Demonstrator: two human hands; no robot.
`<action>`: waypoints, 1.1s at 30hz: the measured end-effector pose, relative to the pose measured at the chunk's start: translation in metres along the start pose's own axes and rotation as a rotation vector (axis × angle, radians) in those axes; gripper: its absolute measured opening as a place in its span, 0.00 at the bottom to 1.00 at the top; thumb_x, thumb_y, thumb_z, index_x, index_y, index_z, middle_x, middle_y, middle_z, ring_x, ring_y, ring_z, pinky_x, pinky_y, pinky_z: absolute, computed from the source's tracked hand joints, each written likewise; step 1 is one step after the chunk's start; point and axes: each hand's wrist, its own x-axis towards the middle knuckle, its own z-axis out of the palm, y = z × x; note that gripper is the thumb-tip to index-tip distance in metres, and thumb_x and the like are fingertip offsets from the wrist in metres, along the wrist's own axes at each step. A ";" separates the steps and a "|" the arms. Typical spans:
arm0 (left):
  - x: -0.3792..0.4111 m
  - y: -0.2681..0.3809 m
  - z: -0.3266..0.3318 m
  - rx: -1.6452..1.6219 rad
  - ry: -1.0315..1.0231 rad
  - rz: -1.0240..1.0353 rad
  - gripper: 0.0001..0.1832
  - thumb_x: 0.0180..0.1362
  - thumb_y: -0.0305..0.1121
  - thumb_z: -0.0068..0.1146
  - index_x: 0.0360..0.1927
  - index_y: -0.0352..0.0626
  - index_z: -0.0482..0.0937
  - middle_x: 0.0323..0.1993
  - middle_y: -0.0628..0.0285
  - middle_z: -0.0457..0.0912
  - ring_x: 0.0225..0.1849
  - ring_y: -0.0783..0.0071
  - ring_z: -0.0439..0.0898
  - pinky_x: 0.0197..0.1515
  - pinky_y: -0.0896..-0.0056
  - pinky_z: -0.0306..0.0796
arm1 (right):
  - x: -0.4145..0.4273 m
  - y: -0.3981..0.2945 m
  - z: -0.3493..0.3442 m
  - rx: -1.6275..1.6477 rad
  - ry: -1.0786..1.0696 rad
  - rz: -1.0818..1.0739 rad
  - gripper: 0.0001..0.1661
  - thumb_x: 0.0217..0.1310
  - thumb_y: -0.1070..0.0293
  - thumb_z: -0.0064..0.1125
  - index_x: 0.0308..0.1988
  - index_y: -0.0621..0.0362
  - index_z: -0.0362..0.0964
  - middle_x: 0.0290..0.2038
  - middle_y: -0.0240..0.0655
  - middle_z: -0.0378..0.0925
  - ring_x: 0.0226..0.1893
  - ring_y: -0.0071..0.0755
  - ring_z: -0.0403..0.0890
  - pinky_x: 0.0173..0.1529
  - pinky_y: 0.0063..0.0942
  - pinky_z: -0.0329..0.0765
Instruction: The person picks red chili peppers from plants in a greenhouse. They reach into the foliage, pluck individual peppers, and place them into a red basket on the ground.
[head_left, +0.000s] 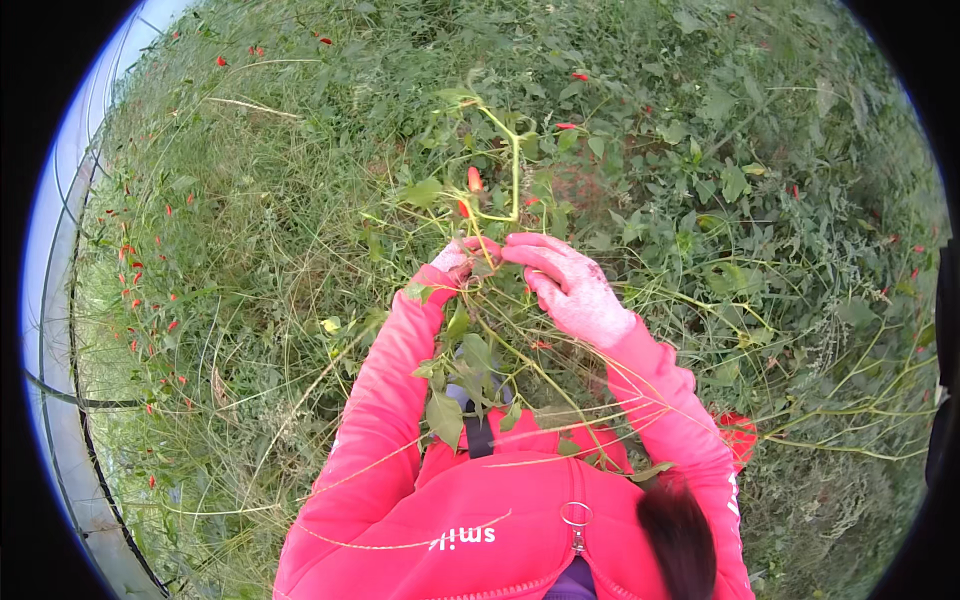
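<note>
Both my hands wear pink-and-white work gloves and meet among the stems of a chili pepper plant. My left hand is at a thin stem, its fingers partly hidden by stems and leaves. My right hand comes from the right, fingers bent and their tips close to the left fingertips; whether they pinch anything does not show. Just above the left hand hang a red chili pepper and another red chili. A bent green branch rises above the hands. Leafy stems hang below them, across my pink jacket.
Dense chili plants and grass surround me, with red chilies scattered at the left. Dry grass stalks and long branches reach towards my arms. A red object lies beside my right sleeve. A curved pale sheet with dark lines borders the far left.
</note>
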 end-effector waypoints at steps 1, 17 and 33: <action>-0.001 -0.006 -0.003 -0.035 -0.062 0.050 0.27 0.46 0.44 0.63 0.43 0.35 0.73 0.39 0.61 0.78 0.42 0.72 0.76 0.47 0.73 0.69 | 0.001 0.007 0.004 -0.052 -0.024 0.010 0.19 0.53 0.79 0.46 0.46 0.55 0.70 0.49 0.36 0.69 0.42 0.37 0.74 0.43 0.25 0.72; 0.011 0.007 0.031 0.190 -0.106 -0.214 0.14 0.52 0.33 0.55 0.40 0.34 0.76 0.32 0.65 0.79 0.33 0.78 0.77 0.38 0.77 0.69 | -0.043 0.009 -0.033 -0.039 -0.447 0.638 0.13 0.48 0.59 0.60 0.29 0.57 0.70 0.17 0.28 0.70 0.15 0.22 0.69 0.22 0.23 0.66; 0.029 -0.021 0.052 0.769 -0.094 -0.110 0.16 0.48 0.37 0.56 0.38 0.37 0.77 0.29 0.66 0.79 0.31 0.79 0.74 0.36 0.75 0.68 | -0.049 -0.049 -0.030 0.795 -0.159 0.788 0.14 0.55 0.65 0.50 0.39 0.62 0.67 0.21 0.27 0.69 0.16 0.16 0.66 0.17 0.13 0.59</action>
